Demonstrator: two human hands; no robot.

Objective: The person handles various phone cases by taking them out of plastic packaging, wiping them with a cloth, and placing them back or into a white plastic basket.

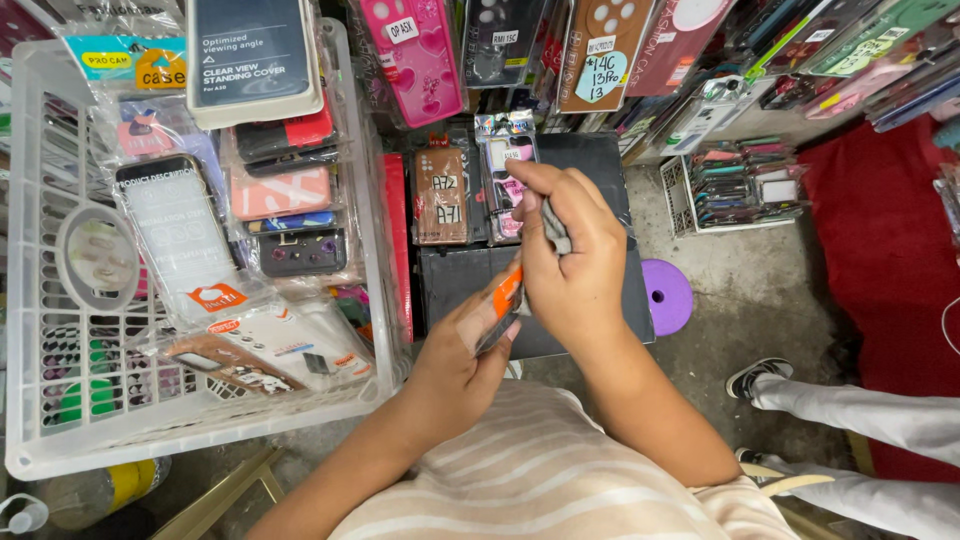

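A person in a striped shirt holds one packaged phone case at chest height. The left hand is closed around its lower end; the right hand pinches its top. It looks light, thin and slippery in clear wrap, best gripped by its edges. Beyond lie one black box, one white plastic crate of cases, and one purple stool.

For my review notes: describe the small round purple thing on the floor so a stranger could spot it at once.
Start at the big white plastic basket of packaged phone cases on the left, then go right past the person's right hand to the grey floor. There, beside a black box, sits the purple stool, the only round, purple thing there, with a hole in its top.
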